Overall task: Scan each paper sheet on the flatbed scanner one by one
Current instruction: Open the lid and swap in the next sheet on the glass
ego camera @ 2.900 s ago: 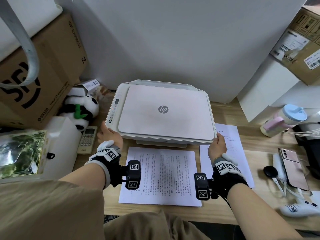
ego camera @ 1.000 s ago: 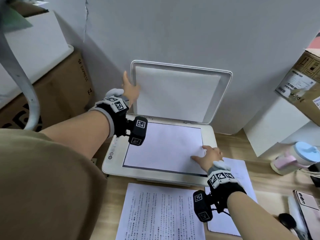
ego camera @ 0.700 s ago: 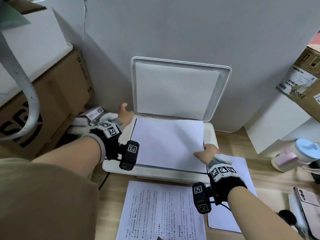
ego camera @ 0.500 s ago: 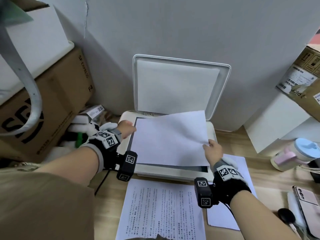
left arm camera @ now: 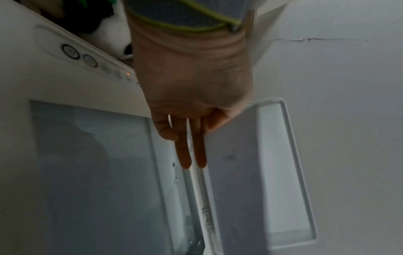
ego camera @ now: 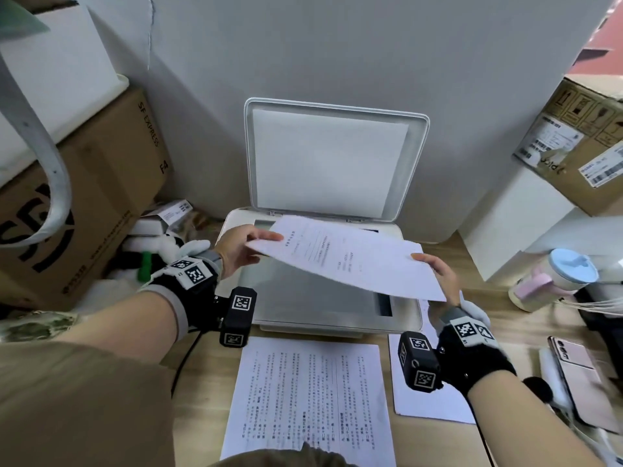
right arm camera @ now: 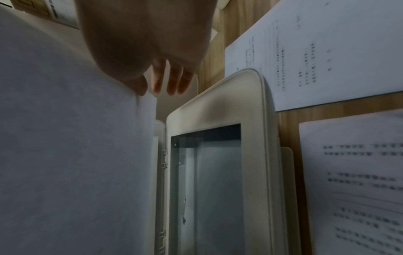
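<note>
The white flatbed scanner stands on the desk with its lid propped upright against the wall and its glass bare. Both my hands hold one paper sheet tilted above the glass, printed side up. My left hand pinches its left corner, thumb on top. My right hand pinches the right edge. In the right wrist view the sheet fills the left side beside the glass. In the left wrist view my left hand's fingers point straight over the scanner's hinge; the thumb is hidden.
A printed sheet lies on the desk in front of the scanner, another sheet to its right. Cardboard boxes and a panda plush crowd the left. A pink bottle and a phone sit at the right.
The lid was lifted and left open. My right hand raised the sheet off the glass, my left hand came down from the lid to its corner, and the sheet turned print side up.
</note>
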